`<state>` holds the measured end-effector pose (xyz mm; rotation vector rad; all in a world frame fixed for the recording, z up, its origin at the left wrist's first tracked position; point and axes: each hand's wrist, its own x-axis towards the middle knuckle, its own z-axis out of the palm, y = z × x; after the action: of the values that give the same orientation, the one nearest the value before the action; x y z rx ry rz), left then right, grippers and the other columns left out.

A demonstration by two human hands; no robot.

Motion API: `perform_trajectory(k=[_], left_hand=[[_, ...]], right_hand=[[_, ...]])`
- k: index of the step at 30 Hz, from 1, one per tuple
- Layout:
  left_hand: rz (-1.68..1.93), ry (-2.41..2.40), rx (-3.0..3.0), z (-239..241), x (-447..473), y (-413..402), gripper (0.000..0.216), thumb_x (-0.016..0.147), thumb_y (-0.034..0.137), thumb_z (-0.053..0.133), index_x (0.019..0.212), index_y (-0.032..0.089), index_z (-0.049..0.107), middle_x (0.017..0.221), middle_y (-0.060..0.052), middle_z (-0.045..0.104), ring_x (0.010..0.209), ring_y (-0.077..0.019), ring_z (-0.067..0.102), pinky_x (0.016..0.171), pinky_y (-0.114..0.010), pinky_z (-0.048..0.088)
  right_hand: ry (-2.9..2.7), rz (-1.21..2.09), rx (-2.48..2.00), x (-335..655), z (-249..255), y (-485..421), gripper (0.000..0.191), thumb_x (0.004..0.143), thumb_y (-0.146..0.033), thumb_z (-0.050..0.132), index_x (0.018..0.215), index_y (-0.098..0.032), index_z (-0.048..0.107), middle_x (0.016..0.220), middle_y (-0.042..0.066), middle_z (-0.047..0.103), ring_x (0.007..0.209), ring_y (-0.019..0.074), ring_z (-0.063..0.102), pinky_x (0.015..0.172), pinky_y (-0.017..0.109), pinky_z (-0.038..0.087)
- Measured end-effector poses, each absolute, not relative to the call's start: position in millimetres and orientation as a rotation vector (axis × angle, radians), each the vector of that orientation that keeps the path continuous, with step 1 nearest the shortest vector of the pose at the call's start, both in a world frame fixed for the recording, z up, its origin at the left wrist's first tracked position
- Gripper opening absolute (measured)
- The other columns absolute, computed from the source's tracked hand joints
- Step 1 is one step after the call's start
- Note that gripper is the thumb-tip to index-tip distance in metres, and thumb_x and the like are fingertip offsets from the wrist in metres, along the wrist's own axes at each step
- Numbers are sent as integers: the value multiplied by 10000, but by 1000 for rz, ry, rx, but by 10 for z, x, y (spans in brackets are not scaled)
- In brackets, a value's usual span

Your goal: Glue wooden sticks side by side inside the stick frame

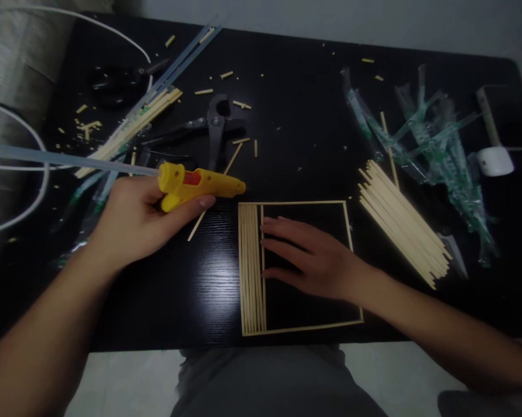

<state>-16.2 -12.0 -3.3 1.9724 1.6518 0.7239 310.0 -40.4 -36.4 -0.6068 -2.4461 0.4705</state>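
Note:
My left hand (pixel 143 220) is wrapped round a yellow hot glue gun (pixel 204 184), its nozzle pointing right; a long translucent glue stick (pixel 70 159) trails from its back end. Under my right hand (pixel 313 255), a square frame of thin wooden sticks (pixel 308 329) lies flat on the table. Several sticks (pixel 250 266) stand side by side along the frame's left part. My right fingers are stretched out, fingertips on a single stick (pixel 263 301) just right of that row. A loose stick (pixel 195 227) passes beneath the glue gun.
A pile of wooden sticks (pixel 404 226) lies right of the frame, partly over a blade (pixel 456 255). Crumpled plastic wrappers (pixel 438 133) and a white charger-like block (pixel 495 161) are farther right. Pliers (pixel 216 121), more sticks (pixel 135 130), glue sticks (pixel 187 58) and cut bits are at the back left.

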Motion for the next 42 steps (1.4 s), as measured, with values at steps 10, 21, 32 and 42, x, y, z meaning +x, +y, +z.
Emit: perform_trajectory(k=[10,21,32,42], left_hand=[[730,1616,2002,0,-128,-119,415,961,672,708,916,285,851,668,38,716,549,-147,612,529,-293,445],[721,1631,2020,-26,-151,-122,438,920,697,720,885,285,864,653,12,711,555,-188,644,537,-333,488],[728,1567,2017,11,-120,-131,277,931,592,749,927,340,864,720,31,782,565,-177,691,509,-315,521],[654,1547,2085,31,-114,-110,367,927,632,723,932,298,874,619,20,728,473,-173,617,456,-324,446]], right_hand=[[-2461,499,-592,3081,-373,-397,416,1071,-327,773,1371,-52,690,1421,232,767,1435,308,705,1256,496,570],[-2455,524,-609,3101,-385,-399,439,1049,-328,796,1424,-123,695,1437,217,751,1476,332,665,1221,551,594],[-2436,441,-649,3089,-372,-414,475,1032,-375,822,1388,-85,700,1362,208,790,1408,330,718,1202,522,616],[-2443,396,-668,3080,-353,-411,405,1069,-398,775,1343,-108,710,1371,193,793,1394,318,732,1184,506,639]])
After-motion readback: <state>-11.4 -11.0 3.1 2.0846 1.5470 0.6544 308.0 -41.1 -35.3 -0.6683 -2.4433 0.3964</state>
